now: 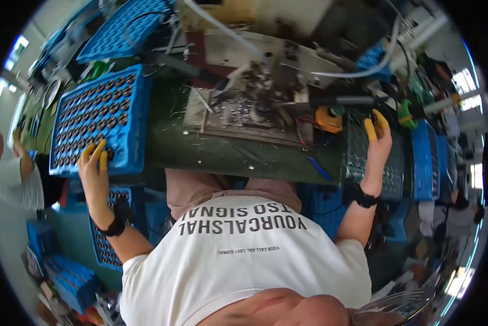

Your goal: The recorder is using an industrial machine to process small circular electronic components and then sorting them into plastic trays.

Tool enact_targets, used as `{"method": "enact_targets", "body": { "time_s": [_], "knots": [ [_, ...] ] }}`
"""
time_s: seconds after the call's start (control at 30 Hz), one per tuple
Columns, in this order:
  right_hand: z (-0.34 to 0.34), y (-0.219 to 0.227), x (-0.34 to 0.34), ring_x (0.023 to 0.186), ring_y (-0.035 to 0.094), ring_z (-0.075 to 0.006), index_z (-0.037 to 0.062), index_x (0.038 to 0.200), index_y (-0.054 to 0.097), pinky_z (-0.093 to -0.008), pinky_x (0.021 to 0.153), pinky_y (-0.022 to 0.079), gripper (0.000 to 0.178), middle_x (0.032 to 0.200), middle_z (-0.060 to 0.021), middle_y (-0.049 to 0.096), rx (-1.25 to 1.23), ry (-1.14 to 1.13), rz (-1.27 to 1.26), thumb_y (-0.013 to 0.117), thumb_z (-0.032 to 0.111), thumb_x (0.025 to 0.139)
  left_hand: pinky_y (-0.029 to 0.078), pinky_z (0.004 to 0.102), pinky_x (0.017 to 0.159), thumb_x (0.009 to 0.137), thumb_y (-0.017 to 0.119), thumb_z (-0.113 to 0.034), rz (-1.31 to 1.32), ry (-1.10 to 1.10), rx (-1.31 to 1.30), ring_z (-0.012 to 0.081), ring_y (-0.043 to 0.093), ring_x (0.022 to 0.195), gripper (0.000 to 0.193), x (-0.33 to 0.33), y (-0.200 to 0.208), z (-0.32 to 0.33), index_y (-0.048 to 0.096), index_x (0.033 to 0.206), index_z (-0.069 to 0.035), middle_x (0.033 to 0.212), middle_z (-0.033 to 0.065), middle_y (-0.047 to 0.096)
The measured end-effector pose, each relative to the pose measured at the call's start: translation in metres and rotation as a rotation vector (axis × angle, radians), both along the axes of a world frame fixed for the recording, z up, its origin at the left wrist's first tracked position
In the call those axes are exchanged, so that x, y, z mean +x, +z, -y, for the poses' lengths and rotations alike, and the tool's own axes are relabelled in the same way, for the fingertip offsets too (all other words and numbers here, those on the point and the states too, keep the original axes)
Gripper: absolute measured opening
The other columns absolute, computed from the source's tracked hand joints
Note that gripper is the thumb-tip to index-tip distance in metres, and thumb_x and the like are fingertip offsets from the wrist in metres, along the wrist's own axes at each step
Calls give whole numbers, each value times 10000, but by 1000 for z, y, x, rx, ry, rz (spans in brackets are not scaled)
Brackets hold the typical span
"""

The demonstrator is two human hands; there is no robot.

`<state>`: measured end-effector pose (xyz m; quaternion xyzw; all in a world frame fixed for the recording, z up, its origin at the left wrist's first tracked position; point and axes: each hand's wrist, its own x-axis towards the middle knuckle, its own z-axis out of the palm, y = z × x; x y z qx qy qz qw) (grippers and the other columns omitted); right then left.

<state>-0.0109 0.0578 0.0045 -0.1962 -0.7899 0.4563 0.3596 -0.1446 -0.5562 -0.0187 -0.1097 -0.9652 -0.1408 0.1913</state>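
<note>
My left hand (pixel 95 163), with yellow finger covers on its fingertips, reaches into the near edge of a blue tray (pixel 129 155). Its fingers are bent together around a small round dark part (pixel 111 154) at the end of the near row. Rows of similar round parts (pixel 94 114) fill most of the tray's pockets. On the far right, my right hand (pixel 380 133), also in yellow finger covers, pinches a small dark part (pixel 373 117). This hand is above a clear pocketed tray (pixel 358 157); its contents are hard to make out.
Between my hands stands a work fixture (pixel 260 108) on a metal plate strewn with shavings. An orange box (pixel 329 119), a blue pen-like tool (pixel 319 168) and a black-handled tool (pixel 347 101) lie to its right. More blue trays (pixel 127 30) stand behind. Another person (pixel 18 179) is at the left.
</note>
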Motion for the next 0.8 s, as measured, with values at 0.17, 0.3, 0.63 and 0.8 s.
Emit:
{"method": "enact_targets", "body": {
  "time_s": [0.17,0.3,0.63,0.8],
  "knots": [
    [-130,-28,43,950,655,-197,11,1168,618,-294,822,491,396,1043,-120,686,130,-255,290,740,91,799,423,394,939,883,615,-67,27,-103,34,343,547,1068,228,-15,3,2,662,1102,-27,1146,180,579],
    [-176,-77,46,957,665,-225,8,1162,624,-308,827,497,411,1039,-148,692,152,-225,391,750,119,788,421,403,941,852,649,-64,6,-55,48,345,545,1076,197,-14,3,-2,655,1041,-7,1143,165,587],
    [-171,-103,23,1087,611,-215,-27,1214,585,-297,931,454,400,1180,-127,643,155,-205,548,699,83,847,457,365,833,845,660,-36,-7,2,219,263,579,928,182,-16,-10,1,626,1020,-1,1015,125,588],
    [-138,-60,30,1053,625,-214,-13,1185,607,-286,917,458,338,1145,-132,659,-24,-195,304,657,61,860,473,320,741,854,647,-16,57,-8,218,198,594,818,179,-15,-4,-4,619,1030,3,940,98,608]
  ]
}}
